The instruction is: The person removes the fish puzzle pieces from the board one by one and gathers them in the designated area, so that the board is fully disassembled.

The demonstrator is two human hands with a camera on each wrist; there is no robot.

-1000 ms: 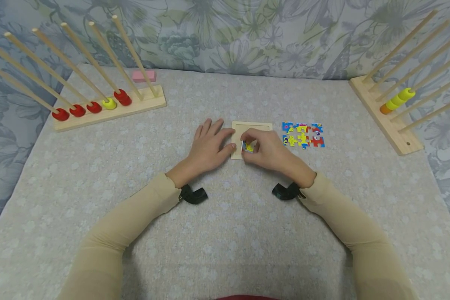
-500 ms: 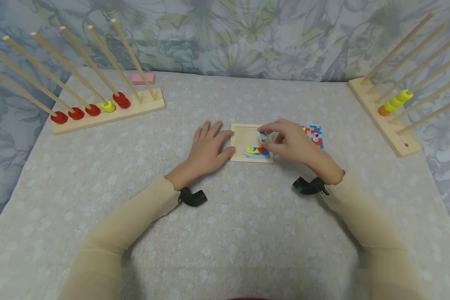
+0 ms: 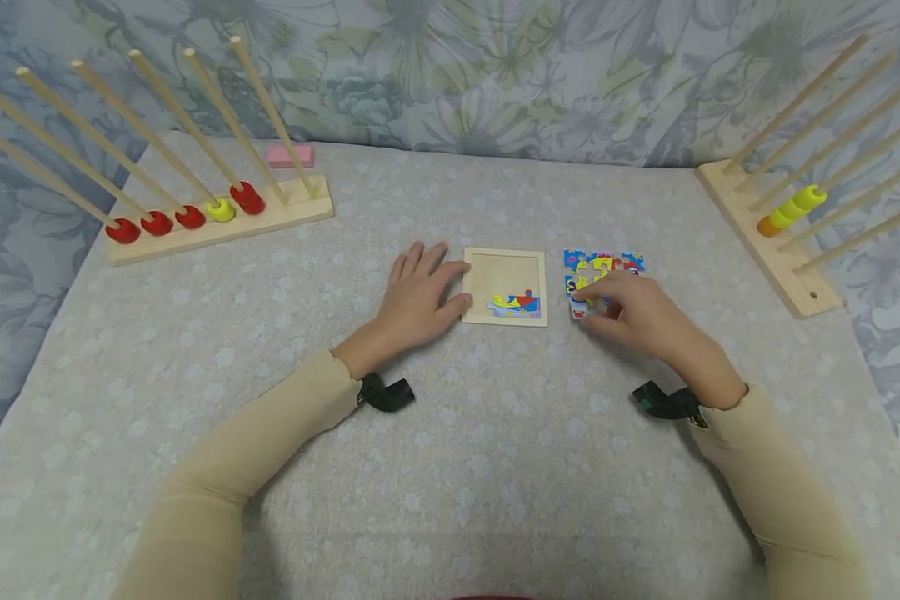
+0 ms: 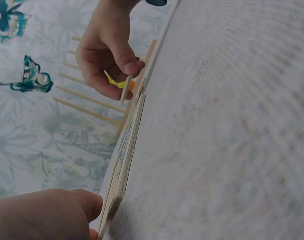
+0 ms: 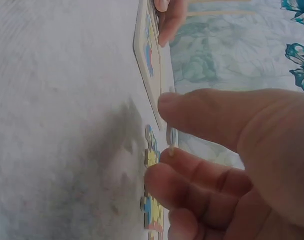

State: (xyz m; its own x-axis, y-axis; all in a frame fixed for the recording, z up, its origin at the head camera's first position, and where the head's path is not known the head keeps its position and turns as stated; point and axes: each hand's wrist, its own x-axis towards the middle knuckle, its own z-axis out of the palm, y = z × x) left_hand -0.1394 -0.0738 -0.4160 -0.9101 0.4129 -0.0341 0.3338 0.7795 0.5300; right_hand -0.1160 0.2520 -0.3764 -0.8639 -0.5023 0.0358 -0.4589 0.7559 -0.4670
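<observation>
My left hand (image 3: 416, 296) lies spread with straight fingers, thumb and index fingertips at the left edge of a square wooden puzzle tray (image 3: 487, 271). Joined picture pieces (image 3: 521, 305) in yellow, red and blue fill the tray's lower right corner. To the right, my right hand (image 3: 637, 312) pinches a puzzle piece (image 3: 578, 309) between thumb and fingers, tilted; in the left wrist view this piece (image 4: 125, 89) shows edge-on. Loose puzzle pieces (image 3: 574, 257) lie in rows just beyond that hand, which partly hides them.
A wooden peg stand (image 3: 225, 236) with red and yellow beads stands at the back left, a pink block (image 3: 291, 156) behind it. Another peg stand (image 3: 776, 237), with yellow and orange beads, is at the right. A floral fabric backdrop (image 3: 480, 75) rises behind the table.
My right hand has moved right from over the tray to the near side of the loose pieces, carrying the pinched puzzle piece. The joined pieces in the tray are uncovered. My left hand stayed put.
</observation>
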